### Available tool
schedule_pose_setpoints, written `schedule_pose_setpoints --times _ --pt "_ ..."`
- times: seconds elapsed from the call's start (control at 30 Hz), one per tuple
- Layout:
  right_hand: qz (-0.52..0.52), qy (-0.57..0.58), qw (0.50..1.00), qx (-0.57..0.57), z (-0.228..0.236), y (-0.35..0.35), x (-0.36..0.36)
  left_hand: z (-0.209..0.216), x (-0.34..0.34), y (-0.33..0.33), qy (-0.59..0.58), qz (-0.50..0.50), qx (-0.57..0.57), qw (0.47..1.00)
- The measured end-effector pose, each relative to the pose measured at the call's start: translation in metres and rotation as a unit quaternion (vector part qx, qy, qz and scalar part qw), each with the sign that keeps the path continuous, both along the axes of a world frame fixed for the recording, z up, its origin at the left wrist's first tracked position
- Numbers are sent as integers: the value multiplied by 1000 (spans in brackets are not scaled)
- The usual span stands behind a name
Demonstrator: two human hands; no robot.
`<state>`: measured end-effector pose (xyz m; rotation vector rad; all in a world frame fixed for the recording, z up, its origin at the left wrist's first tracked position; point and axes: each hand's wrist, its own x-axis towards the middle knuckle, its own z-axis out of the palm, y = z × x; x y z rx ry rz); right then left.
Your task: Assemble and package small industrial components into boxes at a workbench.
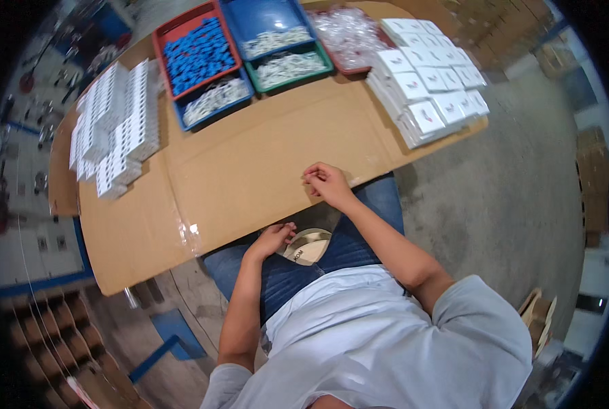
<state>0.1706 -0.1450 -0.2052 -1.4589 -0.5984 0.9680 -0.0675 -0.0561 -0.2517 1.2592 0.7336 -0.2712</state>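
Note:
My right hand [326, 183] hovers over the near edge of the cardboard-covered table [263, 157], its fingers curled in with thumb and forefinger together. Whether anything small sits in that pinch, I cannot make out. Lower and to the left, my left hand [274, 240] is held over my lap just off the table edge. Its fingers are loosely bent and a little apart, and nothing shows in them. Between my thighs part of a round, pale stool seat [308, 249] is visible.
At the table's left stand stacked white boxes with rows of dark holes [117, 126]. Along the back are a red tray of blue parts [199, 54], blue trays [216, 102] and a green tray [291, 68] of whitish pieces, and clear plastic bags [352, 37]. White packages [430, 82] pile up right.

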Motion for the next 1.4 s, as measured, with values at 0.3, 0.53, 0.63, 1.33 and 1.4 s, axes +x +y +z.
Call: schedule_pose_setpoints --times 0.3,0.53,0.63,1.33,1.4 --pt "-53 129 990 7 23 -15 18 14 4 -2 60 -32 9 998" --pt "-71 -8 997 -1 36 -45 40 9 15 -27 85 -264 240 930" --pt "-115 -97 989 1 55 -61 51 19 33 -41 84 -305 242 917" --pt "-341 -116 886 -290 87 -134 209 -41 81 -51 89 -473 173 859" --pt "-328 -98 906 -248 91 -136 208 -60 64 -38 18 -492 23 870"
